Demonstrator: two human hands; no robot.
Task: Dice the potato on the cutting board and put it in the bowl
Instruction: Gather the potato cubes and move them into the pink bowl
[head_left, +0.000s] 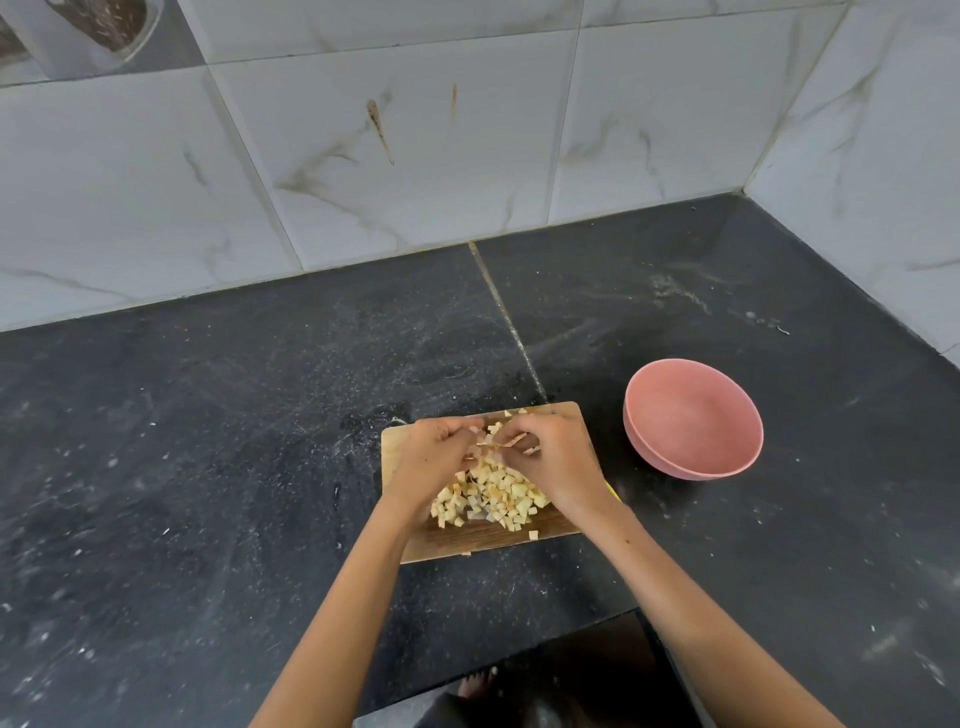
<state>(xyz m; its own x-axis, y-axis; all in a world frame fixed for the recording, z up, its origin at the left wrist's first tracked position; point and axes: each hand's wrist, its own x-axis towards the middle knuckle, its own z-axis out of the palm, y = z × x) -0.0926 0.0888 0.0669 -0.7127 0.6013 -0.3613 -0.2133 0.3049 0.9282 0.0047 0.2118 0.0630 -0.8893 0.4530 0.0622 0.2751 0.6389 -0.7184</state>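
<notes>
- Gathering looks like the step in hand: the left hand (434, 457) and right hand (558, 462) meet over the far half of the cutting board (483, 540), fingers curled inward around loose pieces, cupping rather than spread flat.
- Whether either hand truly pinches a piece, or only rakes the pile, cannot be told; the fingertips are bunched together and partly hidden.
- The diced potato (493, 499) lies heaped on the middle of the board, between the two wrists, with a few strays at the board's near edge and far edge.
- The pink bowl (693, 418) stands on the dark counter (208, 441) just to the right of the board, apart from it, with nothing visible inside.
- The dicing seems done; the transfer has not begun.
- The cubes should be light, firm, damp and inclined to scatter or stick to skin, so they are best scooped from underneath at both sides of the heap with cupped palms.
- A yellow sliver shows at the board's right edge; what it is cannot be told.
</notes>
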